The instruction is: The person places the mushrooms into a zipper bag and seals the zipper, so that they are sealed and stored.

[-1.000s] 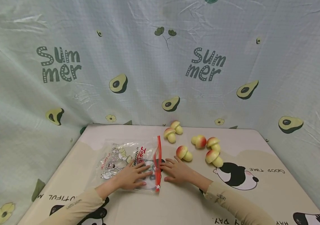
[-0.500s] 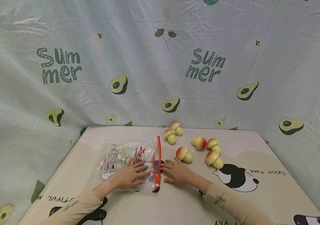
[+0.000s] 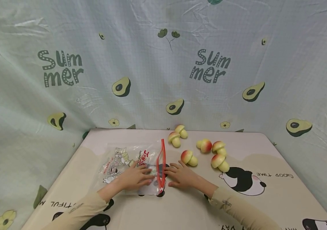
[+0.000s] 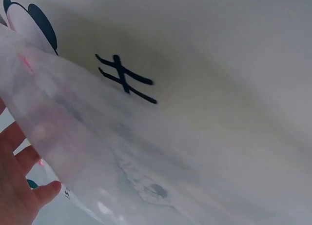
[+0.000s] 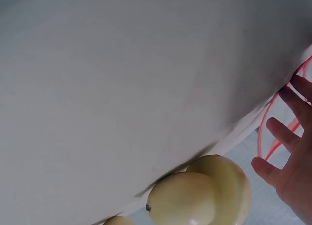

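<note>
Panda-print table [image 3: 192,210]: clear zip bag [image 3: 131,153] flat at ten o'clock. Left hand [image 3: 133,177] rests on it, fingers spread, gripping nothing. Right hand [image 3: 182,175], fingers extended, grips nothing at the bag's three-o'clock edge; contact unclear. Six mushroom toys [image 3: 204,145] lie toward its eleven-to-three.

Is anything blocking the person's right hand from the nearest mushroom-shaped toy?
Nothing visible stands between the right hand and the nearest mushroom toy, just beyond it. The clear bag lies to the hand's left, and the other mushroom toys sit farther away.
</note>
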A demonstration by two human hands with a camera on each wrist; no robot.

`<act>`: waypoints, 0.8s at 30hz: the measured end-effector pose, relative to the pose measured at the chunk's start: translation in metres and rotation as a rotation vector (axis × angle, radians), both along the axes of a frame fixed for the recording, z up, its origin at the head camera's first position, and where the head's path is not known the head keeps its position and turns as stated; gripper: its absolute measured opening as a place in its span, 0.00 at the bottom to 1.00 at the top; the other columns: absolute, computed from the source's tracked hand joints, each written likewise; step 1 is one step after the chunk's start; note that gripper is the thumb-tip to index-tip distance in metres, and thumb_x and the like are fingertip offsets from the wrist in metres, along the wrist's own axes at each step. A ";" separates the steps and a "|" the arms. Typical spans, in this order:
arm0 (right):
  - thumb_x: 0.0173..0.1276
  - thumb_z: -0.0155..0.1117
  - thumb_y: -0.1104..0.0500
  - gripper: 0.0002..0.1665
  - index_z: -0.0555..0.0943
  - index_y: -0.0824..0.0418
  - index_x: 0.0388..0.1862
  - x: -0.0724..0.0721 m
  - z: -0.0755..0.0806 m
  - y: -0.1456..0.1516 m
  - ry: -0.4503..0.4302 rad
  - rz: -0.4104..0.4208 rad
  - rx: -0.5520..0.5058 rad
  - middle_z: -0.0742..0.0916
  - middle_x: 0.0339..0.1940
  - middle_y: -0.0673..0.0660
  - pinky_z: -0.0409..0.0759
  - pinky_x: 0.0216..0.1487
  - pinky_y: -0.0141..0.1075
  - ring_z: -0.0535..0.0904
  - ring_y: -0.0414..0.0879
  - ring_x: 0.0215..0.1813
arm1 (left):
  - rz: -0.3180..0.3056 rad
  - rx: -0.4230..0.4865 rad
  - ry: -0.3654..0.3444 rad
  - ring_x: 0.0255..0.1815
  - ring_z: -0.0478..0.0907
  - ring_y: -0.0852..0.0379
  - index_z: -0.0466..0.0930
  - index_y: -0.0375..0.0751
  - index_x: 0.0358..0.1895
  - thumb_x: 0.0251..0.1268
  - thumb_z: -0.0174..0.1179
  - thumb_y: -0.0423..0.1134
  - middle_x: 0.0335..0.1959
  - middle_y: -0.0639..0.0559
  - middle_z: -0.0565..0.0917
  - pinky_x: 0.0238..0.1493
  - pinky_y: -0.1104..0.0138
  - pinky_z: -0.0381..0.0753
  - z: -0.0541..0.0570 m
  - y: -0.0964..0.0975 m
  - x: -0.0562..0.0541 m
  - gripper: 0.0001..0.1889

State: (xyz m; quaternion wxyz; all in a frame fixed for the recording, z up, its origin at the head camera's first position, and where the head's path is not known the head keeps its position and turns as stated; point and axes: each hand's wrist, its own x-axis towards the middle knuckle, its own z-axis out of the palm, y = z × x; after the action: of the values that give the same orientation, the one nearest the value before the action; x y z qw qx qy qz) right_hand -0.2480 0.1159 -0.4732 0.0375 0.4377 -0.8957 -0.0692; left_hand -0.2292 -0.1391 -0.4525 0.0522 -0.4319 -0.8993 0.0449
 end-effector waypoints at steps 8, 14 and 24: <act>0.63 0.45 0.37 0.33 0.65 0.49 0.64 -0.001 0.000 0.000 -0.002 0.001 0.005 0.72 0.64 0.47 0.60 0.62 0.54 0.63 0.49 0.67 | -0.040 0.017 0.116 0.45 0.75 0.54 0.78 0.55 0.49 0.64 0.45 0.51 0.41 0.56 0.81 0.55 0.45 0.65 0.000 0.013 -0.006 0.17; 0.63 0.46 0.37 0.33 0.64 0.48 0.64 -0.001 0.000 0.000 0.010 0.008 0.010 0.71 0.64 0.47 0.61 0.62 0.54 0.63 0.49 0.67 | -0.055 -0.006 0.236 0.36 0.75 0.56 0.79 0.57 0.48 0.57 0.53 0.52 0.33 0.57 0.80 0.50 0.49 0.71 -0.001 0.020 -0.009 0.16; 0.63 0.46 0.38 0.33 0.65 0.49 0.64 0.001 0.002 -0.002 0.021 0.009 0.006 0.72 0.63 0.47 0.61 0.62 0.53 0.64 0.49 0.66 | -0.074 -0.091 0.304 0.49 0.73 0.53 0.73 0.59 0.56 0.57 0.51 0.55 0.46 0.54 0.77 0.51 0.53 0.72 -0.011 0.020 -0.011 0.22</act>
State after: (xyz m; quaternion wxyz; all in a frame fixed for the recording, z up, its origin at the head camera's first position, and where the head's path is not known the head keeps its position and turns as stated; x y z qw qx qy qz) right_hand -0.2473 0.1143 -0.4710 0.0458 0.4412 -0.8930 -0.0763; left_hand -0.2406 -0.1191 -0.4634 0.1696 -0.4549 -0.8615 0.1486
